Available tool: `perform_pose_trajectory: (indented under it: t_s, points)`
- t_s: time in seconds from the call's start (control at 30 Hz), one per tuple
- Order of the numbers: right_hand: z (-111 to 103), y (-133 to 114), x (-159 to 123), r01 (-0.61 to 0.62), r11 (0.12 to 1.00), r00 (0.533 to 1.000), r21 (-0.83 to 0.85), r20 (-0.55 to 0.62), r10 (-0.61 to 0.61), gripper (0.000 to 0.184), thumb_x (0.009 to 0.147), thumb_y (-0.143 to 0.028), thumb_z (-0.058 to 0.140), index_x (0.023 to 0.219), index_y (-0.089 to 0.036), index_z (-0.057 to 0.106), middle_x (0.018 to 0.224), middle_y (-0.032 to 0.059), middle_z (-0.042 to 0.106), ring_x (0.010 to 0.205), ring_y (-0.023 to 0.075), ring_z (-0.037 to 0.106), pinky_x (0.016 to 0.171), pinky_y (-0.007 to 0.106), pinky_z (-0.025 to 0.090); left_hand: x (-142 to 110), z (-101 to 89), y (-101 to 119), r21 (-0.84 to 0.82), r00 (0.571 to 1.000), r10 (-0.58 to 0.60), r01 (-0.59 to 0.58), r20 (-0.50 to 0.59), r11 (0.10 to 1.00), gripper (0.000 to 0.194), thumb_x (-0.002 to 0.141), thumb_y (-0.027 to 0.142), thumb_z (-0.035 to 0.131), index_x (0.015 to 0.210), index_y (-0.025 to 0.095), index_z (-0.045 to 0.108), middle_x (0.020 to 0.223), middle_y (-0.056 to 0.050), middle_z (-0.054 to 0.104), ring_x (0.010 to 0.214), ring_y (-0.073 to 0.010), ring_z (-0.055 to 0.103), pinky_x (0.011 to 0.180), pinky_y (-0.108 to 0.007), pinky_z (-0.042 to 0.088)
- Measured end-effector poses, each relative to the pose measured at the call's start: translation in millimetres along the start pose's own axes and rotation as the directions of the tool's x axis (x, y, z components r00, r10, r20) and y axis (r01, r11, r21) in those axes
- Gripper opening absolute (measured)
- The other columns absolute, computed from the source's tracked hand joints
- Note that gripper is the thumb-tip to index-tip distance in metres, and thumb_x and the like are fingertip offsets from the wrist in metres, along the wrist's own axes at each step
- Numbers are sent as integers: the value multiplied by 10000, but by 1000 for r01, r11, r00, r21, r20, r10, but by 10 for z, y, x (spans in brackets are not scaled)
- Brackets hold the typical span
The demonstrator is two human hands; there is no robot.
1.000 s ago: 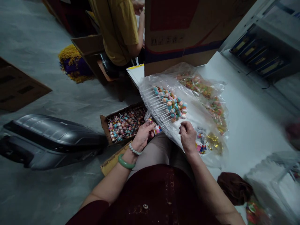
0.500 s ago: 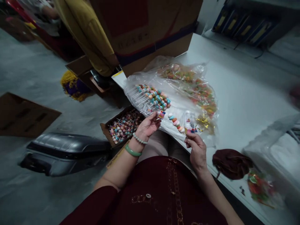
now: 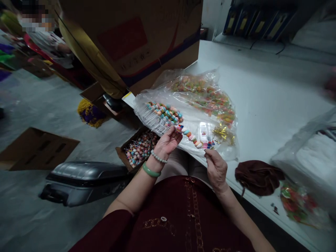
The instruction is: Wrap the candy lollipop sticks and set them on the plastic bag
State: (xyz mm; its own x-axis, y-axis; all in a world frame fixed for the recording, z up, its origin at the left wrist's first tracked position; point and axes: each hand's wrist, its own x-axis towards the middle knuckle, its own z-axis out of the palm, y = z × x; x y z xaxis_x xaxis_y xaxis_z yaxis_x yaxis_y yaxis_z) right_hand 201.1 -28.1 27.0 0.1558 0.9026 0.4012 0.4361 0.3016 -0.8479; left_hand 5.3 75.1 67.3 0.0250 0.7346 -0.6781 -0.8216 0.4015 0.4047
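A stick of pastel candy balls [image 3: 190, 137] runs between my hands, over a clear plastic bag [image 3: 195, 120]. My left hand [image 3: 168, 141], wearing a jade bangle and a bead bracelet, grips its near end. My right hand [image 3: 216, 169] pinches the far end, where a small printed label shows. Just behind them, a bundle of similar candy sticks [image 3: 164, 113] lies in the bag. Another clear bag of colourful gummy candies [image 3: 206, 92] and gold tinsel ties [image 3: 223, 133] lie farther right.
A cardboard tray of candy sticks [image 3: 140, 150] sits on the floor left, by a grey suitcase [image 3: 85, 176]. A large carton [image 3: 126, 45] stands ahead, with a yellow-shirted co-worker [image 3: 86, 59] behind. A dark red cloth [image 3: 258, 177] lies on the white table [image 3: 262, 80].
The head has turned, shifting the scene left and down. Both hands still hold the candy stick, with slightly less space between them.
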Motion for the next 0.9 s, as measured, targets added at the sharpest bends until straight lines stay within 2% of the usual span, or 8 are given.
perform_pose_trajectory:
  t_s: [0.2,0.33,0.47,0.57,0.63,0.73,0.83,0.9]
  points:
    - [-31,109,-29,382,858,922,-342,77,-380,352,859,-65,502,1115,-244,664,989,93,702,882,229,639,792,378,494,-13,-22,-12,43,999,21,-23,33,999,158,869,206,652,724,143,644,681,-38,700,697,-140,678,801,-326,557]
    - [2,120,-62,485,770,870,-415,135,-475,386,848,-40,514,1153,-232,654,1022,110,708,889,231,634,789,381,482,-10,-11,12,11,993,114,-114,12,993,109,843,178,677,745,149,639,661,-14,690,638,-129,661,769,-327,570]
    - [57,81,-34,325,922,946,-209,73,-317,310,872,-102,507,1073,-257,684,980,86,711,905,227,642,828,401,499,9,-38,11,44,981,191,-193,42,980,82,787,163,726,762,142,650,682,-14,697,622,-116,649,692,-273,561]
    - [88,30,33,-72,997,995,33,69,69,183,863,-222,563,983,-254,698,852,41,699,767,198,629,733,367,507,16,-104,-13,126,966,227,-242,121,962,135,723,173,778,790,127,670,712,-21,706,612,-119,646,654,-265,554]
    - [113,3,76,-371,905,926,207,161,342,150,827,-290,603,929,-228,693,723,8,662,591,148,552,581,301,460,13,-151,-28,174,960,217,-247,178,953,183,688,192,806,796,120,677,706,-23,702,598,-121,644,639,-267,552]
    - [172,-5,107,-679,622,734,390,382,562,164,740,-308,665,844,-181,666,577,-22,589,442,80,387,422,216,290,7,-200,-46,223,959,197,-241,204,945,206,679,228,821,776,122,674,655,-14,675,568,-116,629,605,-260,539]
    - [259,18,101,-849,264,516,457,615,596,157,666,-210,691,797,-171,614,517,-62,500,390,33,252,384,170,185,17,-227,-70,252,965,205,-241,163,937,220,679,255,822,754,119,665,658,-19,665,587,-129,646,573,-247,509]
    - [323,35,94,-880,44,422,474,733,533,192,640,-130,670,801,-179,578,519,-96,428,383,16,188,382,147,180,31,-243,-95,227,964,242,-262,111,938,220,681,262,815,761,119,667,684,-19,673,615,-137,661,592,-251,504]
